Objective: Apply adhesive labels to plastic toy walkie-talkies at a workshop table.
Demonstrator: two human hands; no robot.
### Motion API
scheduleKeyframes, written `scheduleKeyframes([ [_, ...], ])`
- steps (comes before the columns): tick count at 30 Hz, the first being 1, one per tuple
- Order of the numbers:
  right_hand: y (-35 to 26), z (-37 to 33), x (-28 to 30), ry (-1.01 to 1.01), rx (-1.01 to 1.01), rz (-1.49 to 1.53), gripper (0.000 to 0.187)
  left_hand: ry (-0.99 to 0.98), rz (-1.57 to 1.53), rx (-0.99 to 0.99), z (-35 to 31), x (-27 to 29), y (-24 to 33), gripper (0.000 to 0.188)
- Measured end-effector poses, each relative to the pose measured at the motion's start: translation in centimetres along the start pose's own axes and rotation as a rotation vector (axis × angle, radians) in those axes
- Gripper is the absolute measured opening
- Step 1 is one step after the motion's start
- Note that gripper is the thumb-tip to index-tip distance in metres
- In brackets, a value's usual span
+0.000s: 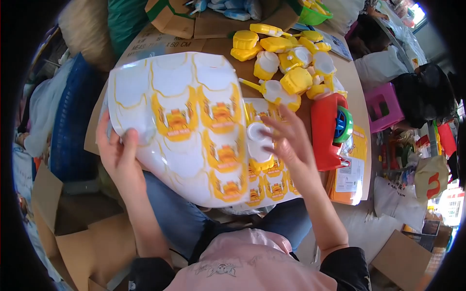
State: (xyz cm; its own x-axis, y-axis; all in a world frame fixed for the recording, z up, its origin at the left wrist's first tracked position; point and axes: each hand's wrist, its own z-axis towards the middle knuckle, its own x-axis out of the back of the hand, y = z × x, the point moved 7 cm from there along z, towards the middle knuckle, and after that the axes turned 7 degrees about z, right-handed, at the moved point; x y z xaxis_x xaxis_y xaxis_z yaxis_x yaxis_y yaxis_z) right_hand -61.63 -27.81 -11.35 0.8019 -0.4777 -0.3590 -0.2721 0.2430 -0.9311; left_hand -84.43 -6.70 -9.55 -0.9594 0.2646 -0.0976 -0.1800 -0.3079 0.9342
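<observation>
In the head view, we observe the left hand (119, 153) at the left edge of a curved label sheet (177, 114). Its thumb presses on the face and its other fingers are behind, pinching the sheet, which is raised and tilted above the desk (356, 92) and over the lap. The left forearm rises from the lower edge.

We observe the right hand (290, 140) to the right of the sheet, its fingers spread and slightly bent, pointing up and left. The fingertips overlap the cap side of a white-and-yellow container (258, 150); we cannot tell whether they touch it. The container lies on a second label sheet (276, 186).

Markings: the raised sheet carries four yellow-and-orange printed labels toward its right side; its other places are blank white with yellow outlines. The small lettering on these labels is too blurred for us to read. The second sheet shows matching labels. Black printed lettering marks the cardboard (162, 42) behind the raised sheet. Fine print covers a white paper (349, 177) near the red tape dispenser (326, 131).
</observation>
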Motion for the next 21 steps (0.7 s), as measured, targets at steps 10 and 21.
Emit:
scheduleKeyframes([
  [10,2.9,-2.8,-2.4,-0.228,-0.436,-0.489,0.058,-0.584,0.895,-0.657,-6.5,-6.7,7.7,0.060],
  [21,1.4,-4.0,-1.6,-0.183,-0.369,-0.761,0.030,-0.966,0.660,-0.394,-9.3,-12.7,2.4,0.042],
])
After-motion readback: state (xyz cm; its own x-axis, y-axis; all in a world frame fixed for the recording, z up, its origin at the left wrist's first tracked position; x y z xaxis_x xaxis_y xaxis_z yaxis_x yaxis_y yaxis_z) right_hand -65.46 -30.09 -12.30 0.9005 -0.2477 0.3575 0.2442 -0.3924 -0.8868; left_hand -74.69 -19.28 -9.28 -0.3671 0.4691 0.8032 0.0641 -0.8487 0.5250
